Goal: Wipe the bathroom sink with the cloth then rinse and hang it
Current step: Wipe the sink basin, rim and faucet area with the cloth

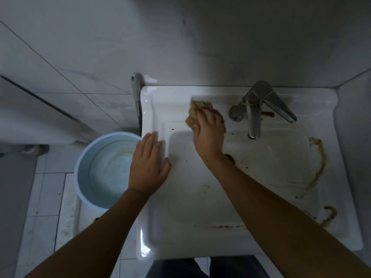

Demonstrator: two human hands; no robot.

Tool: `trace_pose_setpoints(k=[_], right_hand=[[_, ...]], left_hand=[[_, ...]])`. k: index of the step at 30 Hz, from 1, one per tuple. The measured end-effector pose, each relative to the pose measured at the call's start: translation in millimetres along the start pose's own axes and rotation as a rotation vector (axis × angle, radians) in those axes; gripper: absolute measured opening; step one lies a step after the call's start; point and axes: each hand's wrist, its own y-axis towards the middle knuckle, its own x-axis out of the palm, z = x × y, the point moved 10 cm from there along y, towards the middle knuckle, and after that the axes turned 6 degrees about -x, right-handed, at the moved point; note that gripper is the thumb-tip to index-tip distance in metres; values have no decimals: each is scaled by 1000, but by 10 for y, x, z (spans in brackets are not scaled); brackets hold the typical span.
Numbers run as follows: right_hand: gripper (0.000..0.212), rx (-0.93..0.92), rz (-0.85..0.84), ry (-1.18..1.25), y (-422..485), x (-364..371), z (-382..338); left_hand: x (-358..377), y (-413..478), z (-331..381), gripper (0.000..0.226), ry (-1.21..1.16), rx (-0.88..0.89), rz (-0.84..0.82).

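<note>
A white rectangular bathroom sink [154, 109] fills the middle of the view, with brown stains along its right and front sides. My right hand [209, 131] presses a crumpled tan cloth [193, 112] onto the back ledge of the sink, left of the metal tap [255, 109]. The fingers cover most of the cloth. My left hand [148, 165] lies flat and open on the sink's left rim, holding nothing. The drain hole [230, 158] is partly hidden behind my right forearm.
A light blue bucket [84, 157] with water in it stands on the floor just left of the sink. A grey pipe [136, 97] runs down the wall at the sink's back left corner. Tiled walls close in behind and to the right.
</note>
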Motion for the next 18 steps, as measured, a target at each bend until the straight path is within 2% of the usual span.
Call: trace_pose_setpoints(k=[2,5,9,15,18], right_hand=[[49,-19,-4,-49,27,-63,162],[49,140,5,-94,14,-160,541],[50,229,-1,-61,-7,-87,472],[50,-87,-49,-8,-23,-7,71],[47,22,-8,-7,-55,-150,451]], left_hand=[[-5,-4,4,56,-5,2,3],[-20,-9,23,56,-11,14,21],[3,-7,12,56,2,4,17],[14,-8,15,56,35,9,11],[19,-7,12,55,26,7,9]])
